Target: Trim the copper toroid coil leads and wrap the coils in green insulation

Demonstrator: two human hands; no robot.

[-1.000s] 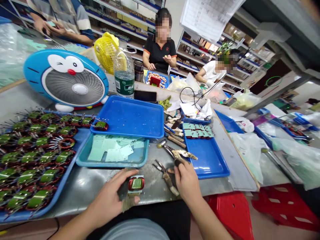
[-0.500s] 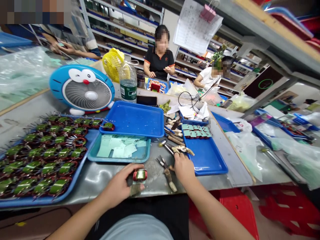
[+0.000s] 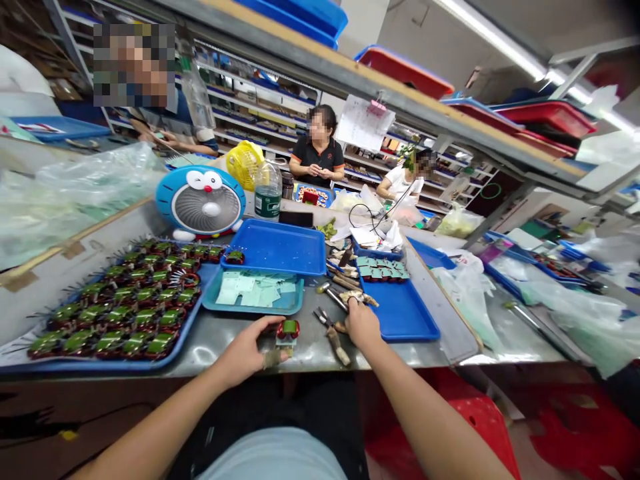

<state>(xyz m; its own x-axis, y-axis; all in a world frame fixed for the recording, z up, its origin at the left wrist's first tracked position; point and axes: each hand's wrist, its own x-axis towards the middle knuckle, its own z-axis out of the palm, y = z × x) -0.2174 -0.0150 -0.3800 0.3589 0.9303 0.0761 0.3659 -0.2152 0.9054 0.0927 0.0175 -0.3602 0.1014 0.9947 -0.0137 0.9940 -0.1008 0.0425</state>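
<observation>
My left hand (image 3: 249,348) is closed at the bench's front, thumb and fingers around a copper-wound coil (image 3: 289,328) with a green band and a pale green board beneath it. A worn wrap covers the thumb. To the right, my right hand (image 3: 364,323) bends its fingers down among tools. A hammer-like tool (image 3: 334,295) runs toward its fingertips, and a cloth-wrapped handle (image 3: 364,297) lies just beyond. What those fingers grip is hidden. Between the hands rest pliers (image 3: 337,345) with wrapped handles, jaws pointing away.
Rows of coils fill a large blue tray (image 3: 186,333) at left. A blue tray (image 3: 280,243) overlaps a teal tray (image 3: 215,300) of pale green boards. The right blue tray (image 3: 405,317) holds boarded coils. Behind stand a fan (image 3: 200,200) and a bottle (image 3: 269,193). Co-workers sit across.
The view has tilted up, showing more of the overhead shelf. The coil at my left hand has turned slightly, and more of its pale board shows. My right hand stays among the tools.
</observation>
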